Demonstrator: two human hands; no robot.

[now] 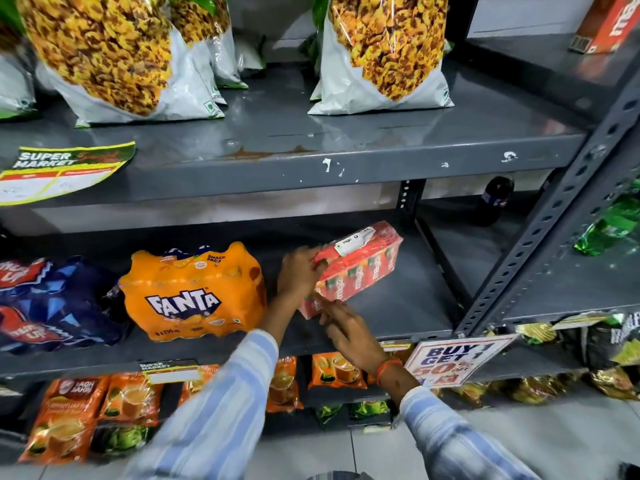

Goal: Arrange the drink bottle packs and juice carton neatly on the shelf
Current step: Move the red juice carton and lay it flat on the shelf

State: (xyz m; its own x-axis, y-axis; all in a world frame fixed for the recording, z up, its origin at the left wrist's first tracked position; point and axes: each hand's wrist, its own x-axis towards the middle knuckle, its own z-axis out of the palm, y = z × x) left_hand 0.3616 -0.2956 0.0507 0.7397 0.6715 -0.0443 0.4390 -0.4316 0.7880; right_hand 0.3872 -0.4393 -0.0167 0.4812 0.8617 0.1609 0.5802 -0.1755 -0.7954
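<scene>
A red juice carton pack (pixel 360 265) lies tilted on the grey middle shelf (pixel 408 306), right of centre. My left hand (pixel 298 275) grips its near left end, fingers curled over the top edge. My right hand (pixel 349 332) touches its lower front corner with fingers spread. To the left stands an orange Fanta bottle pack (pixel 192 292), upright and facing out. A dark blue Thums Up bottle pack (pixel 52 306) lies beside it at the far left, slightly askew.
Snack bags (pixel 381 53) stand on the upper shelf. Tea packets (pixel 72 417) fill the bottom shelf. A "Buy 1 Get 1" tag (pixel 453 358) hangs off the shelf edge. A slotted steel post (pixel 554 216) rises on the right; a dark bottle (pixel 493 200) stands behind.
</scene>
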